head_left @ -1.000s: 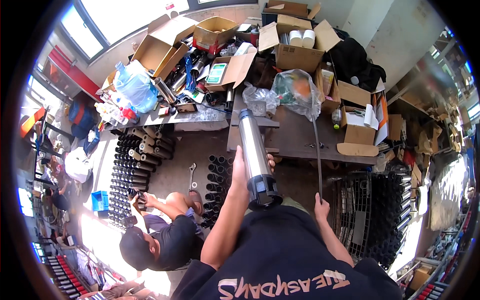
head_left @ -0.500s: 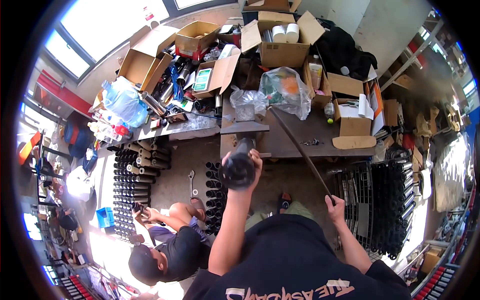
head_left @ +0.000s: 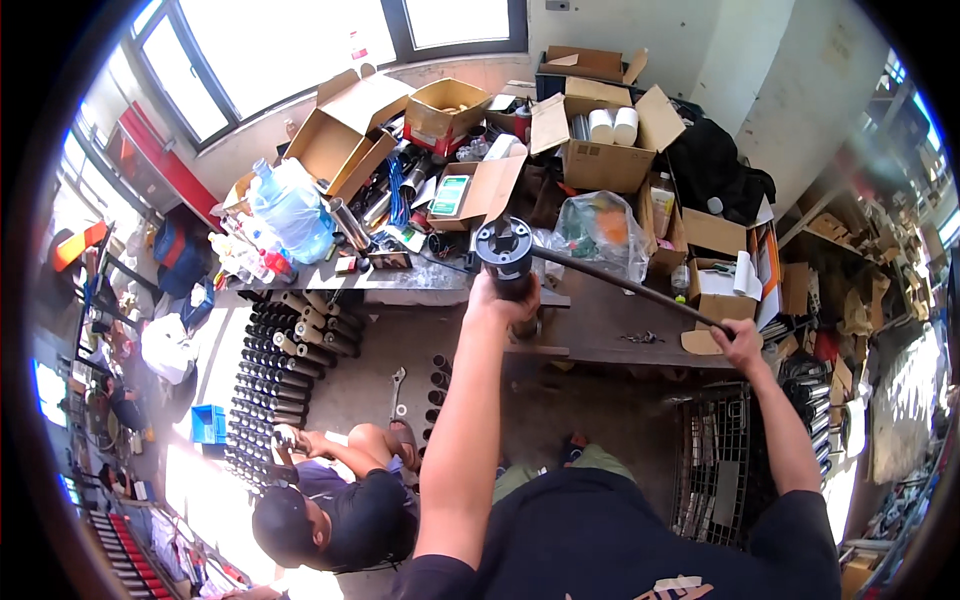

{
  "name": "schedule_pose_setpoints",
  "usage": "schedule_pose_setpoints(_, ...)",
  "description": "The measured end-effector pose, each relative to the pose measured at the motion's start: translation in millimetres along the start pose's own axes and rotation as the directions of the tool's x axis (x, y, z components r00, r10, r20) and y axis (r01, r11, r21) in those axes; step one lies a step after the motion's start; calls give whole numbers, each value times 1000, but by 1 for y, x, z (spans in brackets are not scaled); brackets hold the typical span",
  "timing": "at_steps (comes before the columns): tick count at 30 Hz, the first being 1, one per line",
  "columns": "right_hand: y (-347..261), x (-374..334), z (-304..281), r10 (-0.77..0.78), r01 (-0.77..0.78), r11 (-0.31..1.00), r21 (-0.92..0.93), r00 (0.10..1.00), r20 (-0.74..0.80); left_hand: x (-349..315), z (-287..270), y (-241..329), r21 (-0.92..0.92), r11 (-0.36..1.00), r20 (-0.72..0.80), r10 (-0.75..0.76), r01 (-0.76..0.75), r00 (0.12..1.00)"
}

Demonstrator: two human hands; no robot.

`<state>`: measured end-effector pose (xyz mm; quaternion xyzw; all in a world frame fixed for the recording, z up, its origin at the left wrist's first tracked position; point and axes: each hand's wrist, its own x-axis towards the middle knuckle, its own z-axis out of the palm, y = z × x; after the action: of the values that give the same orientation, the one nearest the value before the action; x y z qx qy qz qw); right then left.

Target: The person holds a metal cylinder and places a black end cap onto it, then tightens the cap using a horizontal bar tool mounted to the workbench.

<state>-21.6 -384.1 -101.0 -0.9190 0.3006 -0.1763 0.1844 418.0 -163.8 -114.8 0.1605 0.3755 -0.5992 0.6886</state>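
Observation:
My left hand (head_left: 505, 298) is wrapped round a black metal cylinder (head_left: 503, 247), which I hold up over the front edge of the workbench (head_left: 590, 325). Its raised end carries a silver, slotted round cap. My right hand (head_left: 738, 345) grips the near end of a long dark metal rod (head_left: 640, 288). The rod slants across the bench towards the left, and its far end is beside the cylinder's top. Whether rod and cylinder touch, I cannot tell.
A person (head_left: 345, 515) crouches at the lower left beside rows of dark cylinders (head_left: 270, 375). A wrench (head_left: 397, 390) lies on the floor. Open cardboard boxes (head_left: 605, 165) and a clear plastic bag (head_left: 600, 235) crowd the bench. A wire cage (head_left: 715, 450) stands at the right.
My left hand has moved the cylinder away from me over the bench, and its capped end now faces up. My right hand has risen outward with the rod, which lies flatter. The view has shifted.

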Motion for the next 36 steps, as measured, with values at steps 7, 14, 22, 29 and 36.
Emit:
schedule_pose_setpoints(7, -13, 19, -20, 227, -231, 962, -144, 973, -42, -19, 8, 2, 7, 997, -125, -79, 81, 989)
schedule_pose_setpoints(14, -107, -68, 37, 439, -520, 837, -170, 823, -360, -50, 24, 6, -385, 910, -267, -267, 151, 926)
schedule_pose_setpoints(22, -116, -73, 48, 473, -612, 761, -214, 750, -463, -59, 30, 5, -433, 894, -357, -290, 118, 888)
schedule_pose_setpoints(29, -130, -88, 54, 502, -631, 751, -194, 737, -453, -55, 25, 10, -395, 910, -333, -272, 129, 903)
schedule_pose_setpoints(36, -66, -85, 49, 432, -527, 837, -148, 802, -412, -46, 35, 11, -255, 958, -425, -234, 132, 874)
